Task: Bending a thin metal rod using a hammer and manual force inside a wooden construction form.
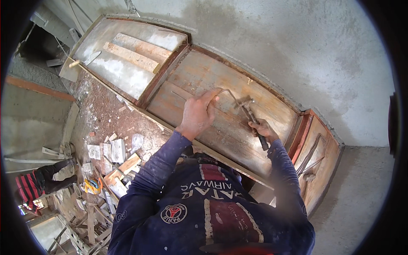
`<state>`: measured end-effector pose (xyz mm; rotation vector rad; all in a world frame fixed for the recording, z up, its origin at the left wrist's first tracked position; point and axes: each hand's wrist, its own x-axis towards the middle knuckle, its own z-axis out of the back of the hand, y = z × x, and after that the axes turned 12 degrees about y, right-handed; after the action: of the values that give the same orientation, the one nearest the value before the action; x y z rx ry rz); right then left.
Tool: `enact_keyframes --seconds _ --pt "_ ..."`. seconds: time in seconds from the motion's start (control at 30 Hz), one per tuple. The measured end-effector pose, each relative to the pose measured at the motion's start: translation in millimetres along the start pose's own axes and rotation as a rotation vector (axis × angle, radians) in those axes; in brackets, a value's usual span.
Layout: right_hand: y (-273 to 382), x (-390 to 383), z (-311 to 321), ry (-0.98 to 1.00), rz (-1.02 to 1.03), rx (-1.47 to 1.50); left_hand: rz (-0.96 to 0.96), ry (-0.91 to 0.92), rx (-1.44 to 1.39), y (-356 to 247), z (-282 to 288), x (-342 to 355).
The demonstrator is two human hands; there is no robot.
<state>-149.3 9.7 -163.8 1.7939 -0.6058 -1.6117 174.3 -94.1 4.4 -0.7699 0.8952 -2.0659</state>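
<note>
My left hand (199, 111) is closed round a thin bent metal rod (227, 90), whose curved end reaches toward the hammer (251, 115). My right hand (263, 128) grips that hammer by its dark handle, with the metal head pointing up and away from me. The rod's end meets or lies very close to the hammer head; I cannot tell which. Both hands are over the middle section of a long wooden-framed panel (187, 68), its surface brown and stained.
Two planks (131, 57) and a trowel (91, 58) lie on the panel's left section. Bent rods (312, 157) rest on its right section. A grey wall (297, 42) runs along the far side. Wood scraps and rubble (119, 153) litter the floor at left, near another person (32, 187).
</note>
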Motion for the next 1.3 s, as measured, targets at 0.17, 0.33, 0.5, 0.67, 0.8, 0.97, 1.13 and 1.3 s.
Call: enact_keyframes --seconds 0.17,0.33,0.5,0.67,0.8,0.97,1.13,1.3 --pt "101.0 -43.3 -12.3 -0.491 0.485 -0.601 -0.038 0.02 0.01 8.1 2.2 -0.2" --pt "167.6 -62.5 -111.0 0.064 0.508 -0.317 0.097 0.196 -0.141 -14.0 2.5 9.0" --pt "147.2 -37.7 -130.9 -0.176 0.796 -0.278 0.093 -0.736 0.031 -10.7 1.1 5.5" --pt "160.4 -39.6 -149.5 -0.095 0.806 -0.221 0.402 -0.349 -1.062 3.5 23.9 19.7" --pt "161.5 -39.6 -155.5 0.004 0.684 -0.061 0.414 -0.5 -1.277 -4.7 40.4 29.1" --pt "167.0 -30.3 -170.5 -0.144 0.781 -0.222 0.255 -0.753 -1.137 -20.6 39.1 43.9" --pt "172.0 -10.5 -183.8 -0.136 0.741 0.124 0.067 -0.986 -0.638 -30.5 32.8 54.5" --pt "184.9 -1.6 -207.6 -0.002 0.739 0.233 0.068 -1.032 -0.468 -22.4 57.7 62.0"
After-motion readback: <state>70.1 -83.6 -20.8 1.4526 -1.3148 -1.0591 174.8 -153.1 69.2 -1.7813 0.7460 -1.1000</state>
